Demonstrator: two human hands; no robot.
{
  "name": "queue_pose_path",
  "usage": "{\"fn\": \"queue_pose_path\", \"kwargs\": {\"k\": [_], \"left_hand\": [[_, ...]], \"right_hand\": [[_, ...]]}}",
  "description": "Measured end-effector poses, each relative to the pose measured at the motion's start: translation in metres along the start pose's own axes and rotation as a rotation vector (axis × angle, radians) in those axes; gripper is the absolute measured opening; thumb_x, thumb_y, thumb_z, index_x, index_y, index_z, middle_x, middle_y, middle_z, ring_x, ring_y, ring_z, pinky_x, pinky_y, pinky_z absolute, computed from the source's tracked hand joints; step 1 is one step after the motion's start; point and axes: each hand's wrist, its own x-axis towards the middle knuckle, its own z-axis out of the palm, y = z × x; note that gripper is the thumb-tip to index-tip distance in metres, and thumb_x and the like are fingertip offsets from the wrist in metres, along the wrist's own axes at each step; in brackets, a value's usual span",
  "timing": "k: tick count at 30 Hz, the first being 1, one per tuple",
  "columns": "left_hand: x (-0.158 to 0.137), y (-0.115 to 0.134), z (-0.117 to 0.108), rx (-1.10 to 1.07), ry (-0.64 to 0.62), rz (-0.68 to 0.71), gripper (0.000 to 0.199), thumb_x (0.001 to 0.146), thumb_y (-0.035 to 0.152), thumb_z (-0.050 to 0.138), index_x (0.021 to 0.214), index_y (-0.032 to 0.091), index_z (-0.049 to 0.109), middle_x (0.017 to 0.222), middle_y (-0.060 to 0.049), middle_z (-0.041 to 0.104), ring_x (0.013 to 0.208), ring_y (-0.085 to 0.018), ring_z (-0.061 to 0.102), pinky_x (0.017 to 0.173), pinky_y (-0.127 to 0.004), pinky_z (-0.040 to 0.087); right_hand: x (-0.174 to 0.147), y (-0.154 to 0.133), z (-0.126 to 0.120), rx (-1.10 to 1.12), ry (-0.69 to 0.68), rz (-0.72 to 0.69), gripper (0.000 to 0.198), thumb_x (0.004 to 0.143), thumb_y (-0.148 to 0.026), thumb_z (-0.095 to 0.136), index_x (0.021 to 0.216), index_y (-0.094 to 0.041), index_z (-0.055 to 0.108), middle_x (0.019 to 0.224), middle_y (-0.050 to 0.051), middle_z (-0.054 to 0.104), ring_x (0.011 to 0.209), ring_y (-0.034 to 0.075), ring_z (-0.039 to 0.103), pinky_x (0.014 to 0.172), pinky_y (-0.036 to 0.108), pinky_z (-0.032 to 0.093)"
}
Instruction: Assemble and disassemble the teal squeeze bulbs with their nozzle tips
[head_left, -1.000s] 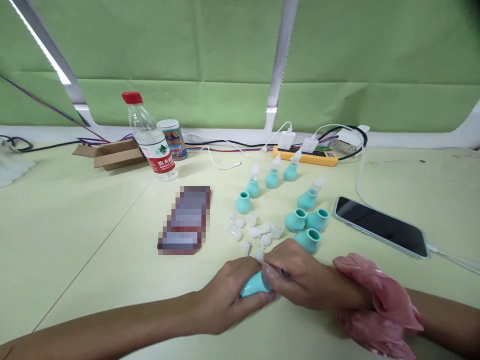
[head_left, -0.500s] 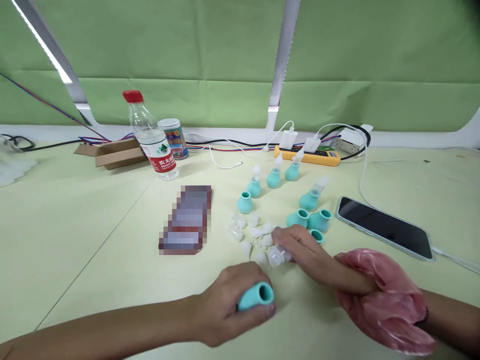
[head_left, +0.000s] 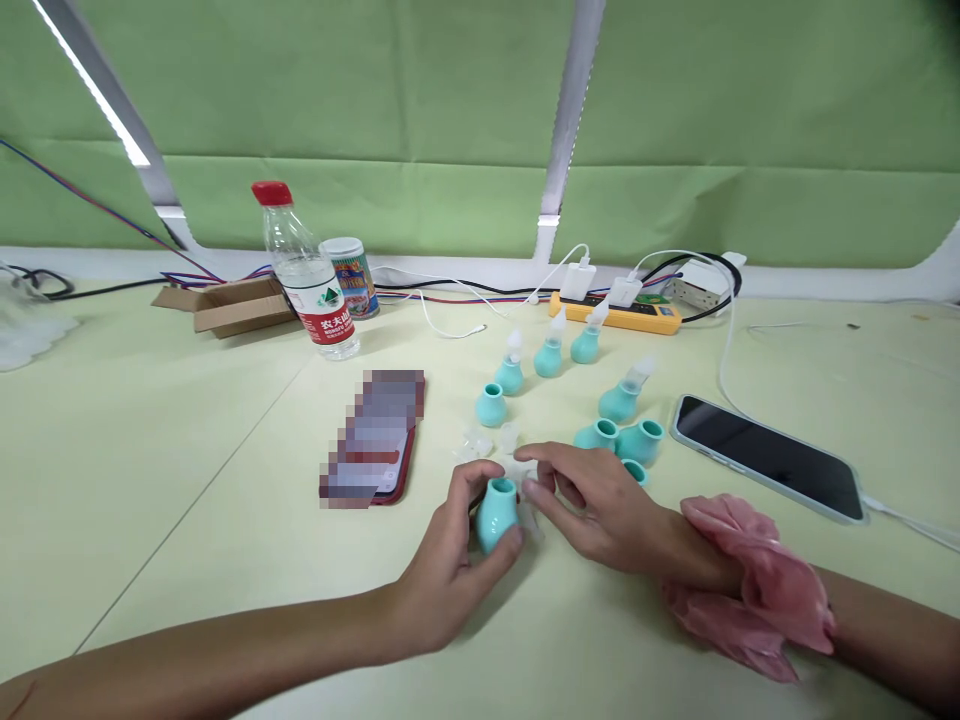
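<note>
My left hand [head_left: 457,565] is wrapped round a turquoise rubber bulb [head_left: 497,512], its open neck pointing up. Close beside that neck, my right hand [head_left: 596,500] has thumb and forefinger about a small clear plastic piece [head_left: 520,470], partly hidden by the fingers. Under and behind the hands lie loose translucent plastic pieces [head_left: 474,444]. Beyond them, an open-necked bulb [head_left: 491,406] stands alone, while other bulbs [head_left: 548,357] carry clear tips. More open bulbs [head_left: 639,441] cluster behind my right hand, one partly covered by it.
A phone with a red edge [head_left: 401,465] lies to the left, a charging phone [head_left: 769,458] to the right. At the back are a water bottle [head_left: 322,300], a can [head_left: 351,275], a cardboard box [head_left: 244,308] and a yellow power strip [head_left: 652,318]. Pink plastic [head_left: 757,590] wraps my right wrist.
My left hand has raised the bulb away from me and turned its neck upright. The right hand has drawn back from the loose pieces toward the bulb, with a clear piece at its fingertips.
</note>
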Motion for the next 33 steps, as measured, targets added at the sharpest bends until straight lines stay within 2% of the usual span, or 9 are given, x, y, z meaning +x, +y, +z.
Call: {"fn": "queue_pose_path", "kwargs": {"k": [4, 11, 14, 17, 20, 23, 28, 31, 33], "left_hand": [[0.002, -0.002, 0.004, -0.081, -0.002, 0.091, 0.032, 0.08, 0.016, 0.048, 0.102, 0.024, 0.026, 0.096, -0.003, 0.048, 0.091, -0.013, 0.048, 0.077, -0.026, 0.04], [0.0, -0.008, 0.004, -0.052, -0.013, 0.083, 0.041, 0.074, 0.017, 0.057, 0.103, 0.024, 0.029, 0.098, -0.003, 0.047, 0.091, -0.014, 0.05, 0.078, -0.029, 0.043], [-0.001, -0.006, 0.003, -0.012, 0.008, 0.123, 0.044, 0.073, 0.017, 0.058, 0.106, 0.024, 0.03, 0.103, -0.004, 0.045, 0.097, -0.016, 0.048, 0.084, -0.031, 0.041], [-0.002, -0.004, 0.001, 0.037, 0.033, 0.159, 0.037, 0.077, 0.015, 0.051, 0.107, 0.023, 0.032, 0.106, -0.005, 0.043, 0.101, -0.016, 0.044, 0.089, -0.033, 0.038], [-0.002, -0.002, 0.0, 0.062, 0.027, 0.146, 0.03, 0.08, 0.013, 0.043, 0.107, 0.023, 0.033, 0.105, -0.006, 0.043, 0.098, -0.016, 0.044, 0.088, -0.034, 0.039], [-0.003, -0.003, -0.001, 0.12, 0.018, 0.137, 0.029, 0.079, 0.01, 0.042, 0.104, 0.022, 0.035, 0.103, -0.006, 0.043, 0.096, -0.015, 0.043, 0.086, -0.033, 0.039], [0.0, -0.006, 0.0, 0.304, -0.055, 0.204, 0.022, 0.073, 0.004, 0.043, 0.088, 0.019, 0.045, 0.098, -0.006, 0.046, 0.091, -0.015, 0.045, 0.079, -0.028, 0.04], [0.0, -0.008, 0.0, 0.398, -0.081, 0.297, 0.018, 0.074, 0.003, 0.04, 0.079, 0.017, 0.049, 0.09, -0.006, 0.047, 0.086, -0.015, 0.047, 0.071, -0.025, 0.041], [-0.001, -0.009, 0.001, 0.493, -0.044, 0.364, 0.019, 0.076, 0.004, 0.038, 0.077, 0.016, 0.052, 0.085, -0.006, 0.048, 0.081, -0.015, 0.046, 0.066, -0.025, 0.04]], "right_hand": [[0.002, -0.009, -0.008, 0.186, -0.212, 0.04, 0.026, 0.079, -0.026, 0.05, 0.103, -0.018, 0.049, 0.059, -0.004, 0.048, 0.05, 0.007, 0.043, 0.05, 0.019, 0.034], [0.005, -0.014, -0.01, 0.313, -0.282, 0.198, 0.017, 0.071, -0.025, 0.059, 0.085, -0.016, 0.054, 0.049, -0.008, 0.041, 0.042, 0.004, 0.037, 0.044, 0.016, 0.032], [0.008, -0.017, -0.022, 0.286, -0.225, 0.176, 0.012, 0.07, -0.024, 0.059, 0.079, -0.016, 0.056, 0.047, -0.007, 0.041, 0.041, 0.004, 0.036, 0.042, 0.016, 0.031], [0.015, -0.014, -0.042, 0.249, -0.051, 0.22, 0.011, 0.071, -0.028, 0.057, 0.074, -0.017, 0.055, 0.05, -0.005, 0.045, 0.041, 0.005, 0.038, 0.039, 0.017, 0.032], [0.028, -0.002, -0.059, 0.178, 0.057, 0.291, 0.013, 0.071, -0.031, 0.056, 0.072, -0.018, 0.053, 0.053, -0.003, 0.048, 0.043, 0.007, 0.041, 0.041, 0.019, 0.036], [0.04, 0.015, -0.061, 0.018, 0.061, 0.326, 0.015, 0.072, -0.033, 0.053, 0.075, -0.018, 0.053, 0.059, -0.001, 0.054, 0.048, 0.01, 0.046, 0.046, 0.023, 0.038], [0.049, 0.039, -0.043, -0.385, -0.129, 0.342, 0.018, 0.07, -0.035, 0.051, 0.072, -0.018, 0.057, 0.061, 0.001, 0.058, 0.056, 0.015, 0.052, 0.048, 0.024, 0.031], [0.051, 0.045, -0.037, -0.495, -0.257, 0.328, 0.024, 0.072, -0.04, 0.048, 0.072, -0.017, 0.058, 0.065, 0.003, 0.061, 0.062, 0.018, 0.055, 0.049, 0.024, 0.029], [0.056, 0.046, -0.038, -0.495, -0.245, 0.312, 0.03, 0.073, -0.044, 0.048, 0.081, -0.018, 0.057, 0.071, 0.004, 0.062, 0.065, 0.019, 0.055, 0.051, 0.025, 0.03]]}}
